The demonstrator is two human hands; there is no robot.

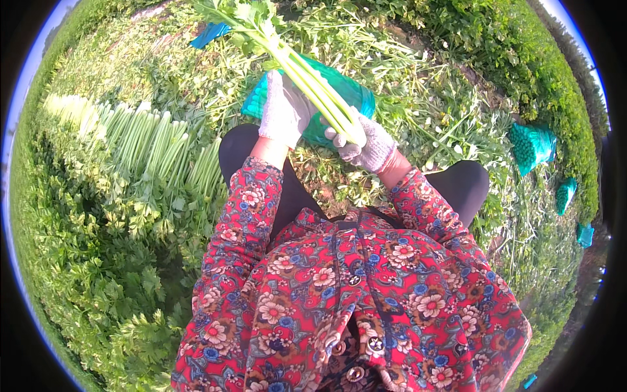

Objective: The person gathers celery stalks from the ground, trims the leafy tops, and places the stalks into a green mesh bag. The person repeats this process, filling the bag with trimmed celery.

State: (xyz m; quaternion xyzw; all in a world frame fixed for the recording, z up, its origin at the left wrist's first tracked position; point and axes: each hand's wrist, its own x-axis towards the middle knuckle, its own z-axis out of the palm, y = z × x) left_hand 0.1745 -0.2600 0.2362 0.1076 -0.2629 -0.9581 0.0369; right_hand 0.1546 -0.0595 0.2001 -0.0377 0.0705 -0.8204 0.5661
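A bunch of celery (318,90) slants before me, its leafy tops up at the left and its pale base down at the right. My right hand (367,142), in a light knitted glove, is closed around the base. My left hand (288,110), gloved the same way, is against the stalks midway along; its fingers are partly hidden behind them, so its grip is unclear. Beneath both hands lies a turquoise bag (360,93) with celery stalks showing through at its left end. The bunch hides part of this bag.
Trimmed celery (152,139) lies in a long row at the left. Standing leafy plants (98,274) fill the lower left, and more plants (519,59) grow at the upper right. Filled turquoise bags (533,146) stand at the right. A blue plastic piece (209,35) lies among cut leaves.
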